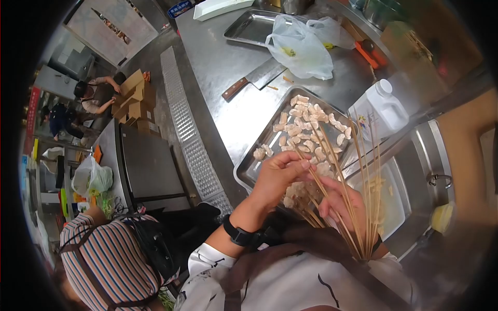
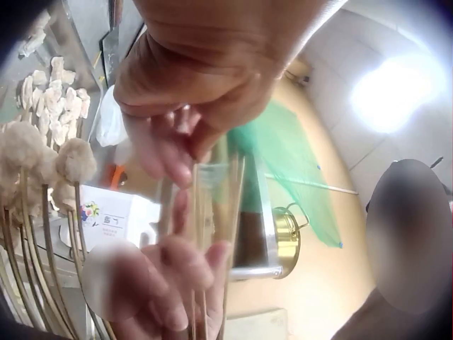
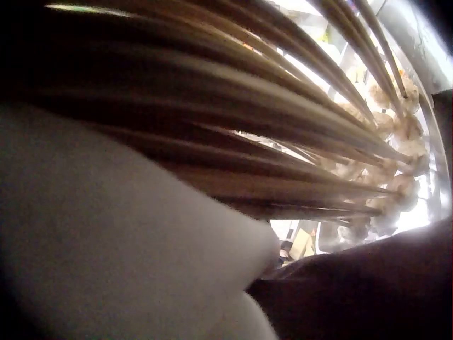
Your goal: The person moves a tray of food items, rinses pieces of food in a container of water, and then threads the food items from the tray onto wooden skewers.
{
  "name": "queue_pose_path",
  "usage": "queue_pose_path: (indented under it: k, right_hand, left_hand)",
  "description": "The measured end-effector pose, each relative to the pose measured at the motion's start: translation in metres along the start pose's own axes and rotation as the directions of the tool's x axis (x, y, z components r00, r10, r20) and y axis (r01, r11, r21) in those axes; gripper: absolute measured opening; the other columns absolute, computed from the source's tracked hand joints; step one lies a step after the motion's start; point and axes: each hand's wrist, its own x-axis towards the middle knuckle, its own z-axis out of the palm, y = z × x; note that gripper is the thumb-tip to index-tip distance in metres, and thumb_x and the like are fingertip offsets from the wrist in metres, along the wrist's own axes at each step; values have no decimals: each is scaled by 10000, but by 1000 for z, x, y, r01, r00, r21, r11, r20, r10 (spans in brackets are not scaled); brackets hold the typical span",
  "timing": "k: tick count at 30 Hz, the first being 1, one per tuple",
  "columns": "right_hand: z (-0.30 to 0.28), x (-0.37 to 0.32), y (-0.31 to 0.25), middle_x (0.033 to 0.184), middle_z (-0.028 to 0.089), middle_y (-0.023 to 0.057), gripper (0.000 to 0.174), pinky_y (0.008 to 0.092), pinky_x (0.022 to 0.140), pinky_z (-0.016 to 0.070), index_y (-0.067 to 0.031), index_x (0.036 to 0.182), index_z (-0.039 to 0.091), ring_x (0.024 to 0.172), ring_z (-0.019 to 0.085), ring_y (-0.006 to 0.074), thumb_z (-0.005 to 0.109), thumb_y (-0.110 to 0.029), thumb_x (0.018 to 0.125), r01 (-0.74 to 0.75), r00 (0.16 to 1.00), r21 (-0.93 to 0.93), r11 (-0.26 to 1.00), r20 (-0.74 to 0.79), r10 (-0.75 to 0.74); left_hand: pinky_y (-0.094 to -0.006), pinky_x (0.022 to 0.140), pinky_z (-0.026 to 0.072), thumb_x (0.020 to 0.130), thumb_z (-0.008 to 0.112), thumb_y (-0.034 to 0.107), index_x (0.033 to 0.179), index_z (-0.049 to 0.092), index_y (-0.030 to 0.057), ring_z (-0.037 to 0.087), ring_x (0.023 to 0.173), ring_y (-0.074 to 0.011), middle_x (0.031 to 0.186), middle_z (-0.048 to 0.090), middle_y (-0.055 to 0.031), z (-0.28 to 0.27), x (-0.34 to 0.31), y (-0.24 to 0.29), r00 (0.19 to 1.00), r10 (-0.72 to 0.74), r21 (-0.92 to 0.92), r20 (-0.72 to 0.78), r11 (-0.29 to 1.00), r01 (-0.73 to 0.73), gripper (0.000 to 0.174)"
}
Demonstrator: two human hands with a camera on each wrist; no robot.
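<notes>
The left hand (image 1: 277,176) pinches the upper ends of thin wooden sticks (image 1: 340,167) between thumb and fingers. Just beside it the right hand (image 1: 346,203) has its fingers curled round the lower part of sticks. In the left wrist view, the left hand (image 2: 205,78) comes from above and the right hand (image 2: 159,283) from below, with blurred sticks between them. Sticks with pale meat lumps (image 2: 76,161) on their ends stand at the left there. The right wrist view has many sticks (image 3: 283,99) fanning toward lumps (image 3: 403,188); no right-hand fingers are distinguishable in it.
A metal tray (image 1: 270,136) of pale meat pieces (image 1: 306,116) lies on the steel table. Around it are a cleaver (image 1: 259,75), a plastic bag (image 1: 301,49), a white jug (image 1: 381,111) and a white tub (image 1: 402,199). People are at the left.
</notes>
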Motion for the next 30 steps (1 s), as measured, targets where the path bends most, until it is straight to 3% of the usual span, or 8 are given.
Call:
queue_pose_path:
  k: [4,8,11,17,20,23,27,30]
  right_hand:
    - [-6,1,11,718,543,37,421,164,514,337,-15,1355,353,557,406,38,418,-149,962,-4,999,-3,1000,39,5]
    - [-3,1,9,718,537,38,426,169,526,351,-4,1357,342,557,412,44,417,-136,959,-97,994,40,995,58,94]
    - [-1,3,7,697,516,31,431,183,547,378,3,1358,334,560,420,50,418,-127,956,-80,996,21,997,46,79]
    - [-10,6,16,650,435,-6,444,247,617,450,5,1370,312,567,433,68,410,-101,950,-112,992,41,993,61,110]
    - [-8,6,16,645,408,-16,452,258,634,460,5,1375,303,576,427,74,406,-106,950,-95,995,90,991,37,92]
    - [-5,6,14,647,410,-16,460,253,634,455,1,1380,300,588,422,74,409,-117,949,-112,992,143,983,66,103]
    - [-3,9,8,650,415,-14,468,251,630,453,-4,1385,293,595,422,74,411,-120,948,-118,987,48,992,119,111]
    - [-3,8,6,651,417,-15,460,248,628,452,-7,1382,303,593,420,74,409,-115,948,-118,986,9,993,117,116]
  left_hand:
    - [-297,756,513,878,562,77,1051,572,-9,630,847,-193,946,646,-103,-54,10,-3,981,143,359,-132,929,-87,193]
    - [-321,765,495,819,536,19,1082,557,32,600,928,-276,1042,596,-115,-105,21,-30,910,401,994,107,-22,-107,264]
    - [-373,766,494,771,542,21,1086,545,72,573,923,-333,1102,544,-136,-118,37,-54,940,327,950,94,-313,14,319]
    - [-375,739,503,771,562,39,1152,484,74,585,890,-346,1100,543,-162,-126,59,-75,972,190,944,-139,-272,188,390]
    - [-327,742,516,811,579,71,1208,438,53,605,889,-304,1086,561,-169,-131,51,-68,954,243,984,-176,69,164,422]
    - [-315,772,522,855,575,110,1232,413,18,607,926,-259,1109,562,-181,-123,41,-51,953,40,331,-299,942,64,420]
    - [-267,837,509,941,460,205,1233,395,-29,593,993,-237,1073,570,-169,-74,23,-14,986,23,-339,-163,937,-78,381]
    - [-262,837,523,955,439,220,1192,423,-51,573,1038,-243,1126,542,-165,-68,24,-11,994,-12,-416,-112,909,-36,360]
